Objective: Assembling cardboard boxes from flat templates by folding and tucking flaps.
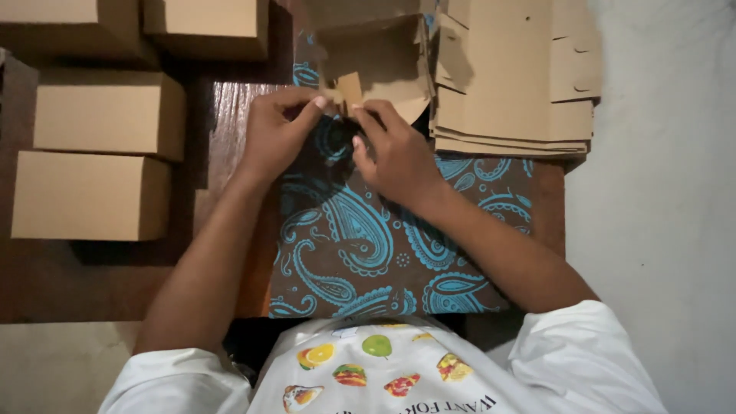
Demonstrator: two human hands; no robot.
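A half-folded cardboard box (pixel 376 65) sits at the far edge of the counter (pixel 230 153), its flaps open toward the person. Both hands meet at its near flap: the left hand (pixel 277 134) pinches a small cardboard tab (pixel 349 88) between thumb and fingers, and the right hand (pixel 395 153) is closed on the flap edge just beside it, fingertips touching the cardboard. Under the hands lies a brown cloth (pixel 368 238) with blue paisley swirls, spread over the counter's middle and reaching its near edge. A stack of flat blanks (pixel 514 77) rests at the far right corner, touching the box. Finished boxes (pixel 100 153) stand along the left side, well apart from the hands.
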